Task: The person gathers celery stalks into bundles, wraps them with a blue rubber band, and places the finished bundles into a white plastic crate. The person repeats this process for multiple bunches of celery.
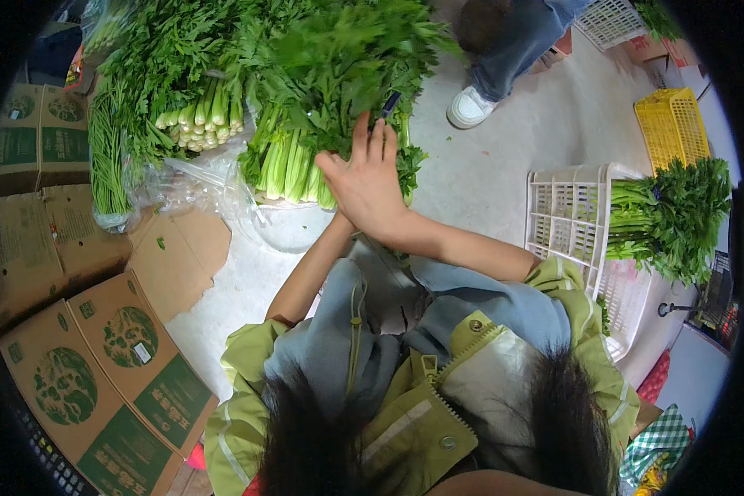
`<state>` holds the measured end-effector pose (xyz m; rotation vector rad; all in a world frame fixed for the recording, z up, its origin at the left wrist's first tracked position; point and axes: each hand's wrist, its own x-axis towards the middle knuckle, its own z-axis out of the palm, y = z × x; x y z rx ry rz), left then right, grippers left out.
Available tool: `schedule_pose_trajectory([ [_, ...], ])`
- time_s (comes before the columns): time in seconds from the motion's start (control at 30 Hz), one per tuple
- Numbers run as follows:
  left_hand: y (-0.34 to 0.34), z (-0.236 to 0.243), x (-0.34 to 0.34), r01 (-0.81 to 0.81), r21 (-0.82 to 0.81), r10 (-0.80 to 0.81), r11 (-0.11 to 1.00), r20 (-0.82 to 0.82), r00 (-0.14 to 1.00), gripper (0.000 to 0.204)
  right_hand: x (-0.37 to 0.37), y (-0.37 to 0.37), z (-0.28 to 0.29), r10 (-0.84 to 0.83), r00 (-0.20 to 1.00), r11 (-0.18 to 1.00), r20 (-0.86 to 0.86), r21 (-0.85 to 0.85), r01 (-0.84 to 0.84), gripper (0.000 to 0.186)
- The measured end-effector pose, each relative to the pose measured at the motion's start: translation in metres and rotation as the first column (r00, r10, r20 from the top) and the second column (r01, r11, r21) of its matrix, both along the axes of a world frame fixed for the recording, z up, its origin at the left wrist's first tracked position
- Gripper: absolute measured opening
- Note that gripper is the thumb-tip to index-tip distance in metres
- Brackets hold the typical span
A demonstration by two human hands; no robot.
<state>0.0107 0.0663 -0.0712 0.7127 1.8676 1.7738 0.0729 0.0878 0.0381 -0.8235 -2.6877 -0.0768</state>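
My right hand (368,186) reaches over a bunch of celery, back upward, thumb out to the left and fingers stretched apart. Its fingertips lie beside a short dark blue strip (390,104) among the leaves; whether they touch it, I cannot tell. Beneath it, my left forearm (310,269) comes up from the lower left; the left hand is hidden under the right one. Pale green celery stalks (289,165) point toward me just left of my hands. Their leaves (339,58) spread away at the back, partly blurred.
More celery (207,116) lies at left, with clear plastic (198,186) below it. Cardboard boxes (107,372) line the left side. A white crate (566,215) and bound celery (678,215) stand right, with a yellow crate (671,124) beyond. Another person's white shoe (471,107) is ahead.
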Motion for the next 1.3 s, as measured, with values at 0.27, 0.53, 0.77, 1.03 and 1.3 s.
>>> schedule_pose_trajectory([
  [0.27, -0.003, 0.010, -0.017, -0.025, 0.199, -0.012, 0.980, 0.178, 0.984, 0.030, 0.033, 0.019, 0.014, -0.116, 0.824, 0.698, -0.554, -0.636, -0.329, 0.036],
  [0.53, -0.013, 0.006, -0.014, 0.017, -0.056, -0.011, 0.998, 0.097, 0.995, 0.028, 0.020, 0.004, 0.006, 0.152, 0.942, 0.944, -0.299, -0.238, -0.228, 0.050],
  [0.77, -0.011, -0.002, -0.030, 0.093, -0.123, -0.111, 0.988, -0.152, 0.982, 0.030, -0.002, -0.013, 0.014, 0.122, 0.969, 0.981, 0.215, 0.125, -0.151, 0.059],
  [1.03, -0.021, 0.030, -0.002, -0.093, -0.206, -0.075, 0.974, -0.679, 0.730, 0.033, -0.014, -0.026, 0.006, 0.147, 0.906, 0.950, 0.398, 0.198, -0.242, 0.049],
  [1.3, -0.024, 0.089, 0.010, -0.239, -0.359, 0.007, 0.902, -0.543, 0.840, 0.035, -0.022, -0.036, 0.006, 0.186, 0.902, 0.953, 0.390, 0.153, -0.263, 0.043],
])
